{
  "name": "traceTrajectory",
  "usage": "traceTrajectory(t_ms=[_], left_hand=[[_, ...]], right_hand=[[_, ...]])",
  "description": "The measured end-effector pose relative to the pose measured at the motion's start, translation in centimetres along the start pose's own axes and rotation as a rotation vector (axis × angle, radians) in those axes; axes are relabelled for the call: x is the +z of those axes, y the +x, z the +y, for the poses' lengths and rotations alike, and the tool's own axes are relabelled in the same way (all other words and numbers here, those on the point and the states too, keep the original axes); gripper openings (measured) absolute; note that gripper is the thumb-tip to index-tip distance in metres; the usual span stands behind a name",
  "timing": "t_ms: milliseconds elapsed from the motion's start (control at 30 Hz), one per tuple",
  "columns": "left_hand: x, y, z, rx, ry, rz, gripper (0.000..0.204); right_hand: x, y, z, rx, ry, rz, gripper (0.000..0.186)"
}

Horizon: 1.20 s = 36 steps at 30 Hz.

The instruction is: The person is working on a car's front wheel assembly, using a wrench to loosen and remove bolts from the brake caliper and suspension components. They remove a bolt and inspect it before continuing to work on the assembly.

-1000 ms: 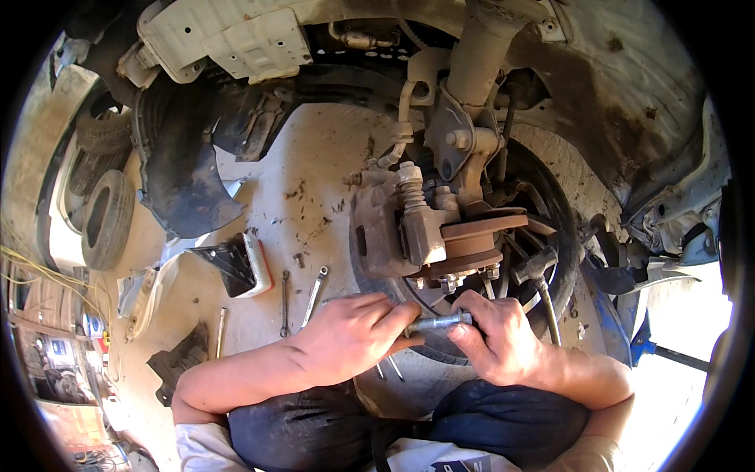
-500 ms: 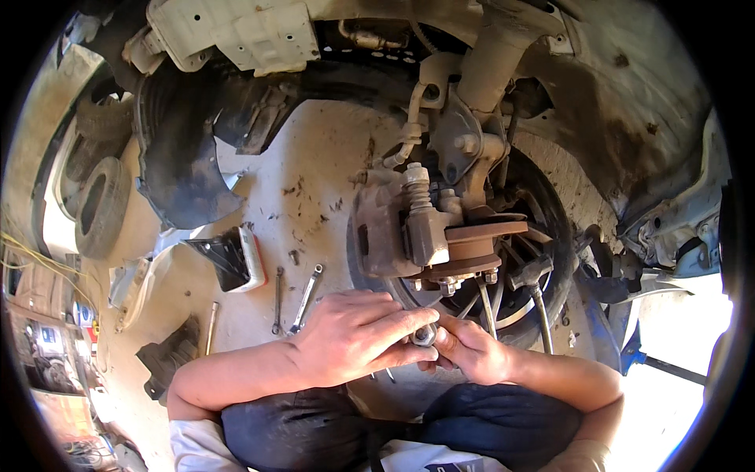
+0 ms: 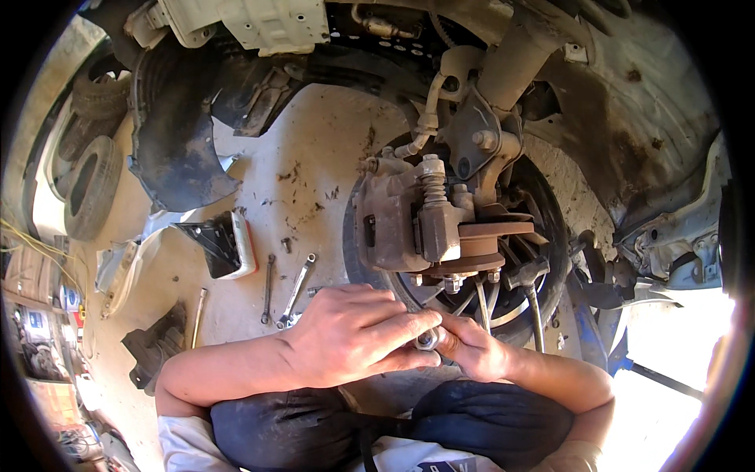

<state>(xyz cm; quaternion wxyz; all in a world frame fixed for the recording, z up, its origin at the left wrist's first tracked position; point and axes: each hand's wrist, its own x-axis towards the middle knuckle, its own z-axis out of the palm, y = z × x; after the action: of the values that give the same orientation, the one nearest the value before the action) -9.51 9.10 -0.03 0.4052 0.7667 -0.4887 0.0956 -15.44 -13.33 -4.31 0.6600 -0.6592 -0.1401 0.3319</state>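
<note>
Both hands meet in front of my knees, below a rusty brake caliper (image 3: 409,224) and brake disc (image 3: 484,244) on a car's wheel hub. My left hand (image 3: 350,334) lies over the top, its fingers pinching a small round metal socket (image 3: 427,340). My right hand (image 3: 472,346) grips the same socket from the right side. A strut (image 3: 515,59) rises above the hub. A hammer (image 3: 531,291) leans under the disc, just right of my hands.
Two wrenches (image 3: 295,287) and a thin rod (image 3: 197,315) lie on the concrete floor to the left. A black plastic fender liner (image 3: 173,134), a loose bracket (image 3: 224,244) and tyres (image 3: 90,185) lie further left. A blue jack stand (image 3: 594,334) stands at the right.
The long tool held level between my hands a second ago is gone from view. My hands have drawn together around the small socket, and my view has shifted closer.
</note>
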Motion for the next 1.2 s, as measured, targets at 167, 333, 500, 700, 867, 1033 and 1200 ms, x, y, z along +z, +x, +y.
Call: traceTrajectory(t_ms=[167,333,500,700,867,1033,1200], left_hand=[[-0.1,0.0,-0.2,-0.098,-0.02,0.01,0.044],[-0.5,-0.4,-0.6,-0.2,-0.012,-0.142,0.038],[-0.4,-1.6,-0.7,-0.429,-0.308,-0.594,0.047],[1.3,-3.7,-2.3,-0.522,-0.55,-0.829,0.044],[2.3,-6.0,-3.2,-0.561,-0.449,-0.84,0.038],[2.9,-7.6,-3.0,-0.57,-0.32,-0.802,0.031],[3.6,-9.0,-3.4,-0.533,-0.132,-0.713,0.028]], right_hand=[[0.2,0.0,-1.2,-0.128,-0.001,0.065,0.039],[-1.0,-0.6,-1.2,-0.307,-0.695,0.316,0.029],[-1.3,-0.4,-2.3,-0.598,-1.172,0.326,0.034],[-0.1,0.6,-0.6,-0.603,-1.292,0.161,0.029],[1.7,1.4,2.8,-0.381,-1.193,0.211,0.03],[3.1,1.9,4.0,-0.19,-1.112,0.222,0.029],[4.2,3.5,4.5,0.172,-0.758,0.306,0.033]])
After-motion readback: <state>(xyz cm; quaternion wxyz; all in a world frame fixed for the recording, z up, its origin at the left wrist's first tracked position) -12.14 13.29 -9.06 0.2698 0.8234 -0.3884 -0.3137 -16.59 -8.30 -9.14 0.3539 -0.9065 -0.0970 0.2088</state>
